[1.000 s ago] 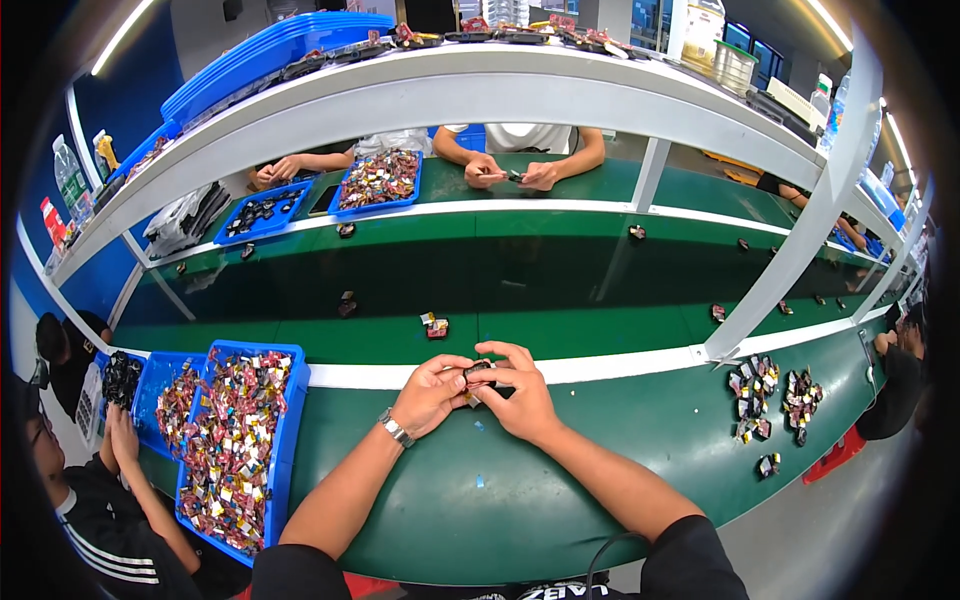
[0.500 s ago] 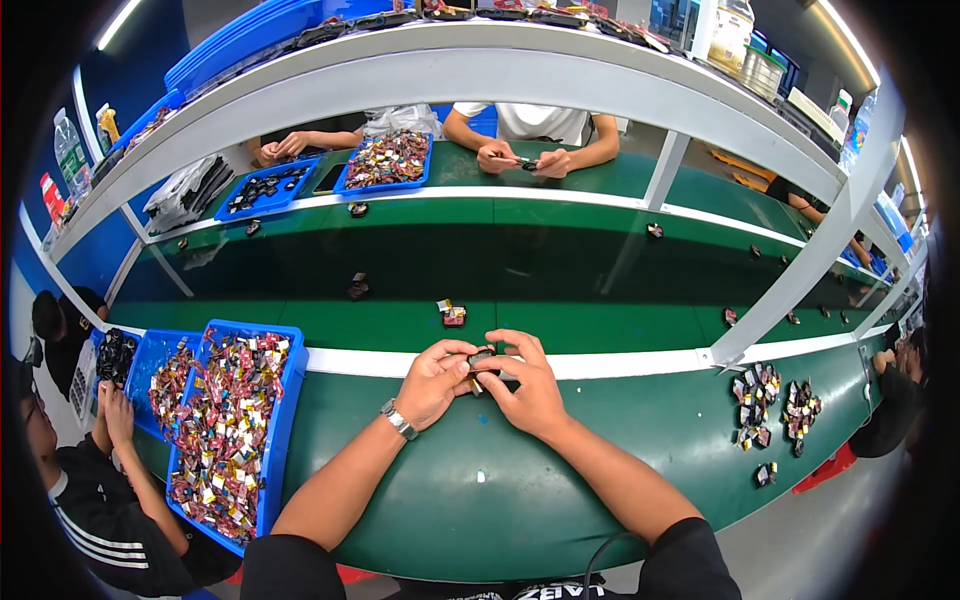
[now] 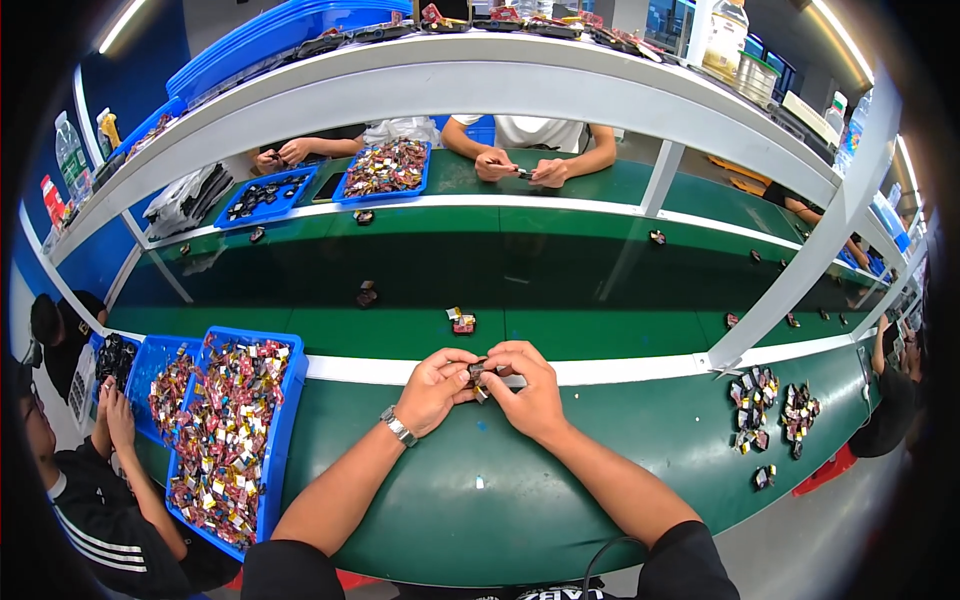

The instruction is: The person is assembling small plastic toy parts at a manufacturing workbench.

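Observation:
Both my hands meet over the near edge of the green bench. My left hand is closed, its thumb and fingers pinching a small black electronic part. From the other side my right hand grips the same part, thumb and fingertips pressed to it. Fingers cover most of the part, so its details are hidden. Just beyond my hands, a small red and black electronic part with a white-yellow tab lies on the green conveyor belt.
At left, a blue bin is heaped with small red, yellow and white parts. Two clusters of assembled parts sit at right. A white rail borders the belt; a shelf beam crosses overhead. Co-workers' hands work opposite and at left.
My right fingers have curled in closer around the black part, which is tilted differently. Parts on the belt have drifted slightly right. The opposite co-worker's hands have shifted a little.

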Demonstrator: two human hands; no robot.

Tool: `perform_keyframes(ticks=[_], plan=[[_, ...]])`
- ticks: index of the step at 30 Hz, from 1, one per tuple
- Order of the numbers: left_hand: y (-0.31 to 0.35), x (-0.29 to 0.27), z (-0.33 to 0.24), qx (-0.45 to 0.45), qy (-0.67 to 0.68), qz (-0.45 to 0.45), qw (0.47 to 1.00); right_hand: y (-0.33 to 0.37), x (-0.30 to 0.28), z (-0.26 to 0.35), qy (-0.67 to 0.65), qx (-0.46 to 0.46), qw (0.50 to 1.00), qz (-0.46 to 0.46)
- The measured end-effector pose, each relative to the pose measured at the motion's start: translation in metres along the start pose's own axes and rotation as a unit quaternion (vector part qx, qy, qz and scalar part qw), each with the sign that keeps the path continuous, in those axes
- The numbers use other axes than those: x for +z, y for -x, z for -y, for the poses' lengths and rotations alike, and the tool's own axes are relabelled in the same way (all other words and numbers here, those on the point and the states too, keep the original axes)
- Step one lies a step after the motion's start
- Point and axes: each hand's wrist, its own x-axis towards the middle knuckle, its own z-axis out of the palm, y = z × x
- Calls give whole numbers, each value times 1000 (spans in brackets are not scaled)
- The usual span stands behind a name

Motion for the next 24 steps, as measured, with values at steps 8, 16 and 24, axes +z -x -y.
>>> perform_keyframes(ticks=[8, 16, 24], plan=[[1, 3, -1, -14, -14, -18, 1000, 1, 1, 1, 19, 7, 1000, 0], [0, 4, -2, -16, -19, -17, 1000, 2, 2, 6, 57, 18, 998, 1], [0, 2, 0, -12, -24, -10, 1000, -1, -5, 0, 91, -59, 993, 49]])
